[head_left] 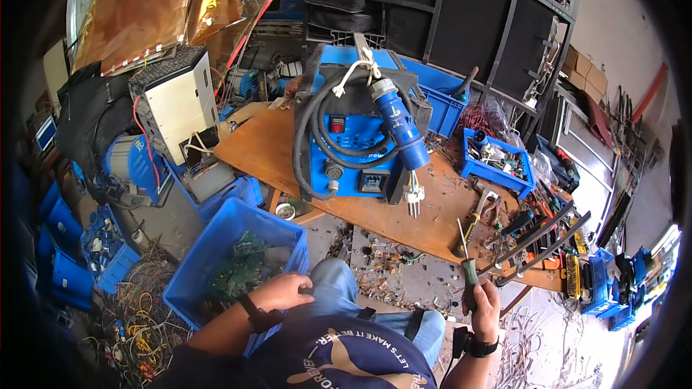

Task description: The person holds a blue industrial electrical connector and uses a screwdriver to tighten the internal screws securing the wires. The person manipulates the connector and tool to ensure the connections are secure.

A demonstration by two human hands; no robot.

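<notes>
Behind us, a cluttered room is filling the upper frame, and a brown table (263, 148) is bearing a blue machine (349, 137) near the centre. We are holding the screwdriver (470, 274) tip up at lower right, our right hand (486, 305) wrapping its fingers around the green handle. We are judging it light and stiff, the thick handle being the surer hold, the thin shaft likelier to slip. Beside the bin (290, 236) at lower left, our left hand (285, 291) is curling its fingers; whether on something, we cannot tell.
</notes>
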